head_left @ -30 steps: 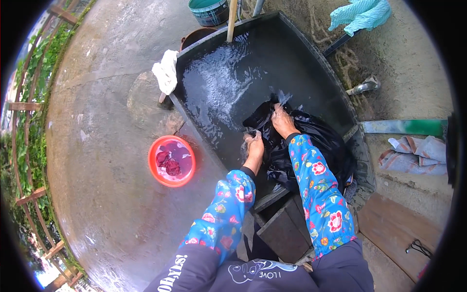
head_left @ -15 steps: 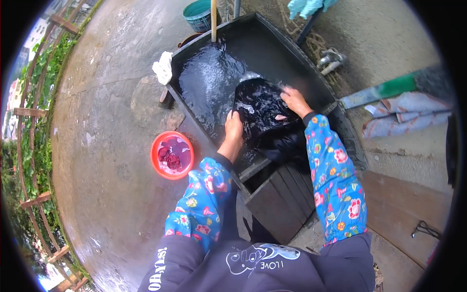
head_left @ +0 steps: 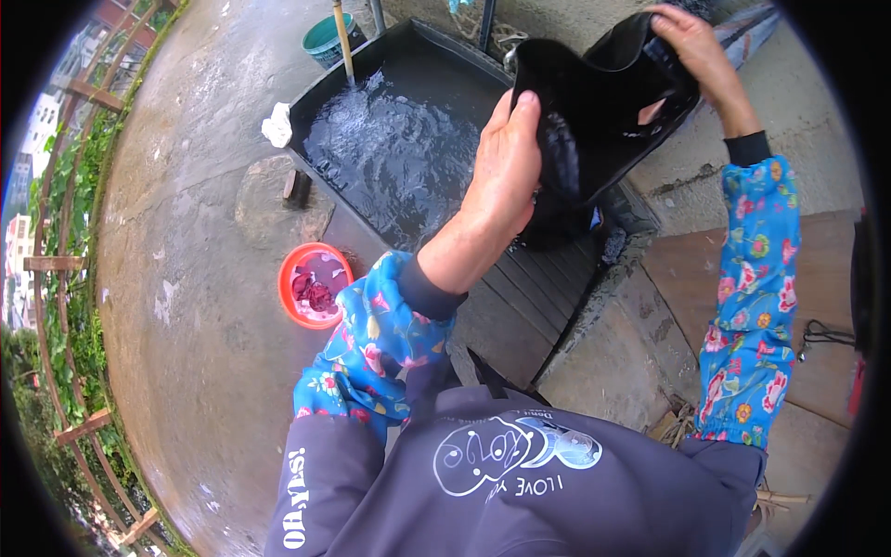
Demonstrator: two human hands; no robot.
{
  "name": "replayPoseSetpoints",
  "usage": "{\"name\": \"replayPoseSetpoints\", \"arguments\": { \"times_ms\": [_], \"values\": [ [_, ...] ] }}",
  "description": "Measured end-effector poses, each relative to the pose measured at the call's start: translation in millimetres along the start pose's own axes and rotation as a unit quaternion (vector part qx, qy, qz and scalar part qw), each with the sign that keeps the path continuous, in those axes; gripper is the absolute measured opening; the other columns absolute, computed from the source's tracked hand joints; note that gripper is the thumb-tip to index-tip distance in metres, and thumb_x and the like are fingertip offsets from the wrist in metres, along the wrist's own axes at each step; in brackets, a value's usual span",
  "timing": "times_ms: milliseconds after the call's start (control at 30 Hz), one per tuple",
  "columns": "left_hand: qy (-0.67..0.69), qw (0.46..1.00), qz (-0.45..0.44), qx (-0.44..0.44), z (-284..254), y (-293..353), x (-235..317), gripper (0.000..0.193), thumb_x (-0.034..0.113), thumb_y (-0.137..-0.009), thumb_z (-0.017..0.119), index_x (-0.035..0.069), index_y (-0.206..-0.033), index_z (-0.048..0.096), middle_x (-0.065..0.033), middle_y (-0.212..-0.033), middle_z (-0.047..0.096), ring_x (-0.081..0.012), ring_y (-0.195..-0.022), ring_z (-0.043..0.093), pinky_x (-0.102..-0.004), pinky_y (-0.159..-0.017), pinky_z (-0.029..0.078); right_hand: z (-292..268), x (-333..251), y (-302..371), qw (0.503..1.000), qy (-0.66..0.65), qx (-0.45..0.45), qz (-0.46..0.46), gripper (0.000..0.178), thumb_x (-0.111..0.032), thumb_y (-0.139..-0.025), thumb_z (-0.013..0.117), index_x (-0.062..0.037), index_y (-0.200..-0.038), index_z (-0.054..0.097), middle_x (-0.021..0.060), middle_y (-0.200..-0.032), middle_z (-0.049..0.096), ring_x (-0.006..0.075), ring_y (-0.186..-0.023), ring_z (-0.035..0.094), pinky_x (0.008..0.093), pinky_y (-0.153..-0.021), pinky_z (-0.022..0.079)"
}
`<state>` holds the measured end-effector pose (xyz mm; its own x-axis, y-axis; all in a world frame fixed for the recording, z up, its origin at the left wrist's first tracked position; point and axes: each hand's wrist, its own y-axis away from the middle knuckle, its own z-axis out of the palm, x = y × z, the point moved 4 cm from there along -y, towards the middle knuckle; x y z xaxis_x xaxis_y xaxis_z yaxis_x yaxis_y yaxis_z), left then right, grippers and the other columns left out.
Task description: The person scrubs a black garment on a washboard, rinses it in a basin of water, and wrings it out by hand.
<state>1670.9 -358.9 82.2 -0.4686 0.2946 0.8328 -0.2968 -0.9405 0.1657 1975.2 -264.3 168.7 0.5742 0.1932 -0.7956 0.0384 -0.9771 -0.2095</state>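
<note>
A wet black cloth [head_left: 594, 102], glossy and spread like an open bag, is held up between my hands; what kind of item it is I cannot tell. A pale pinkish patch shows inside its right part. My left hand [head_left: 509, 172] grips the near-left edge, thumb up. At the far right edge my right hand [head_left: 696, 46] pinches the rim. Below hangs the cloth's lower part, over the ridged washing slab [head_left: 534, 288] at the near end of a dark tub [head_left: 340, 192]. Rippling water [head_left: 390, 139] fills the tub.
An orange-red bowl [head_left: 284, 292] with dark red cloth in liquid stands on the ground at the left. A white cloth [head_left: 277, 125] hangs on the tub's corner. Beyond are a teal bucket [head_left: 320, 45] and a wooden stick [head_left: 343, 46] reaching into the water.
The black cloth has come up out of the water and moved right. My right hand has risen far to the upper right; my left hand has lifted too.
</note>
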Motion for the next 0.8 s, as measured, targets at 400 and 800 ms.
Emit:
{"name": "replayPoseSetpoints", "arguments": {
  "times_ms": [400, 800],
  "values": [
    [0.208, 0.973, 0.0, 0.096, -135, -56, 38, 0.032, 0.028, -0.099, 0.048, 0.004, -0.118, 0.056, -0.0076, -0.11, 0.063, -0.0211, -0.095, 0.064, -0.0368, -0.083, 0.054, 106, -2, -90, 0.998, -0.03, -0.047, -0.041, 0.021, -0.02, -0.092, 0.057, -0.0009, -0.099, 0.063, -0.0059, -0.086, 0.061, 0.0048, -0.08, 0.054, 0.0231, -0.075, 0.045],
    [-0.158, 0.894, -0.087, 0.41, -363, -131, -182, 0.042, 0.031, -0.094, 0.048, -0.005, -0.115, 0.054, -0.0184, -0.111, 0.063, -0.0286, -0.097, 0.06, -0.0388, -0.09, 0.045, 459, 211, -76, 0.983, 0.141, 0.02, 0.114, 0.032, -0.035, -0.086, 0.059, -0.0034, -0.092, 0.063, 0.0227, -0.085, 0.066, 0.0431, -0.086, 0.062, 0.0508, -0.074, 0.048]
  ]
}}
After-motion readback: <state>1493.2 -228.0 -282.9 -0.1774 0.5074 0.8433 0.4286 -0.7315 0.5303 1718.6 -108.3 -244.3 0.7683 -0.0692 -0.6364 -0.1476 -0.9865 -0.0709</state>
